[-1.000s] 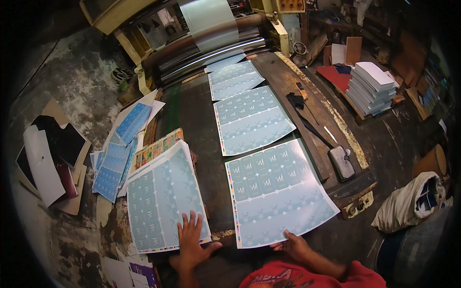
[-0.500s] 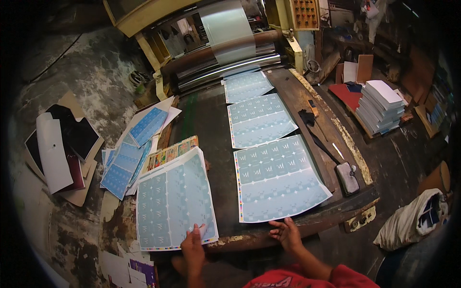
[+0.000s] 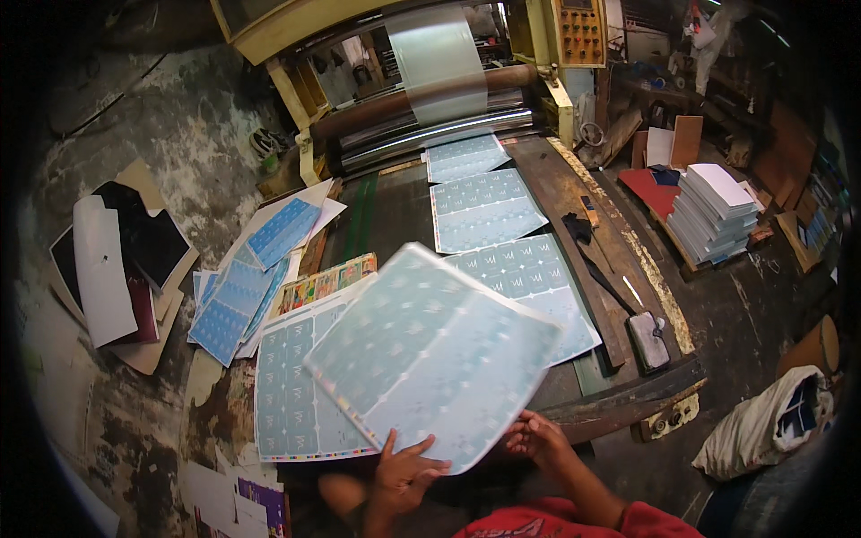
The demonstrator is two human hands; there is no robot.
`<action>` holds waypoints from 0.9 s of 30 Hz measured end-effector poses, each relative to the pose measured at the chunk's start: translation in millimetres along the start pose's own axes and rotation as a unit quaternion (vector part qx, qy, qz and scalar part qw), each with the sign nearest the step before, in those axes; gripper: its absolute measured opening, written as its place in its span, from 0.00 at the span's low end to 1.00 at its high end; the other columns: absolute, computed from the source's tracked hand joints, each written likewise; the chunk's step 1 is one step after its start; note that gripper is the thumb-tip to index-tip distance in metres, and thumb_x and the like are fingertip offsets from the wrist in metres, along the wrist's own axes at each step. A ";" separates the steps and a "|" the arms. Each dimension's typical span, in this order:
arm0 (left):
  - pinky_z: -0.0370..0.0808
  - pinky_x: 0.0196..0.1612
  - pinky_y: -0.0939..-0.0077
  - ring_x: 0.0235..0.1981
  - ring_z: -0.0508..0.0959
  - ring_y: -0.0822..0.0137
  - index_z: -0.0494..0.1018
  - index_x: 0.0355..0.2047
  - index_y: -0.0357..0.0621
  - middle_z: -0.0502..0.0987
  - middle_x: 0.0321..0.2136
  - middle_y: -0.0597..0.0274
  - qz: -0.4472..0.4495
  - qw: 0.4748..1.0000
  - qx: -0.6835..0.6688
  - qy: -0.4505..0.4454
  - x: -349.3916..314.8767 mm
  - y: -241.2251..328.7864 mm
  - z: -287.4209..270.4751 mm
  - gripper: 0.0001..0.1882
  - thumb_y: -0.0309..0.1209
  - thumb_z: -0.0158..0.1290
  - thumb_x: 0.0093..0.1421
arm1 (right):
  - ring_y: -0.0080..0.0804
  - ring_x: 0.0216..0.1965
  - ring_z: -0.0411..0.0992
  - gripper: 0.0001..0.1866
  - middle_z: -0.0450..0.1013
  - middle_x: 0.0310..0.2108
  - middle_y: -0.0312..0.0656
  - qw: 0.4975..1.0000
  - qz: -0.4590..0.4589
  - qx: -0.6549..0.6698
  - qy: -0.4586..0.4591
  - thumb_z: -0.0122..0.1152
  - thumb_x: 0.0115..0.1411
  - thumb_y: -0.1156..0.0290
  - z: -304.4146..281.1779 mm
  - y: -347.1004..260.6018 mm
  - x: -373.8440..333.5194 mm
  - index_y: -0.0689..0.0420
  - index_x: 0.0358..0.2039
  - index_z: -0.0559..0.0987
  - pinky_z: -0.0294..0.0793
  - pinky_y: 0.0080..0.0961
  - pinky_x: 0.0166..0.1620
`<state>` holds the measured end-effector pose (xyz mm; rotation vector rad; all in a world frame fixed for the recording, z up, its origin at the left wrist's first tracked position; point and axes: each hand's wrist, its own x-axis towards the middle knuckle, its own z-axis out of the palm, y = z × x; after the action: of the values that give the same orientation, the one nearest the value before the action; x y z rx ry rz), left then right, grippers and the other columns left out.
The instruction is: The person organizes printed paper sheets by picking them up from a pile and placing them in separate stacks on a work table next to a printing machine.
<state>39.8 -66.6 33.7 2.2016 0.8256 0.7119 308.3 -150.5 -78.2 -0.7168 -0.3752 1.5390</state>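
My left hand (image 3: 405, 473) grips a pale blue-green printed sheet (image 3: 430, 350) near its closest corner, fingers spread over the face. The sheet is turned at an angle and slightly blurred. Beside its right edge is my right hand (image 3: 538, 443), fingers half curled and apart; whether it touches the paper I cannot tell. Beneath the held sheet lies a stack of matching sheets (image 3: 289, 386). More such sheets lie in a row on the dark feed table, a near one (image 3: 525, 269) partly covered, a middle one (image 3: 484, 211) and a far one (image 3: 466, 159) at the rollers.
Metal rollers (image 3: 439, 130) with clear film (image 3: 438, 67) above close off the table's far end. A grey block (image 3: 647, 339) lies at the right edge. Loose blue prints (image 3: 235, 296) are at left, a tall paper stack (image 3: 711, 211) and a white sack (image 3: 762, 421) at right.
My left hand has lifted the top sheet off the stack and swung it rightward, turning it. The row of sheets has shifted toward the rollers. My right hand's fingers have curled somewhat.
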 end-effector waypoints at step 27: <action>0.56 0.64 0.54 0.59 0.71 0.54 0.80 0.41 0.46 0.80 0.46 0.62 -0.134 0.964 0.115 0.200 8.9 -41.8 -6.9 0.11 0.34 0.56 0.61 | 0.46 0.36 0.76 0.32 0.75 0.38 0.57 0.987 0.043 0.011 0.155 0.41 0.68 0.48 -27.4 49.9 -43.6 0.68 0.54 0.65 0.75 0.38 0.41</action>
<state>26.2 -33.5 9.3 2.1110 1.4448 0.9805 286.1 -203.8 -120.7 -0.9501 -0.0950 1.4791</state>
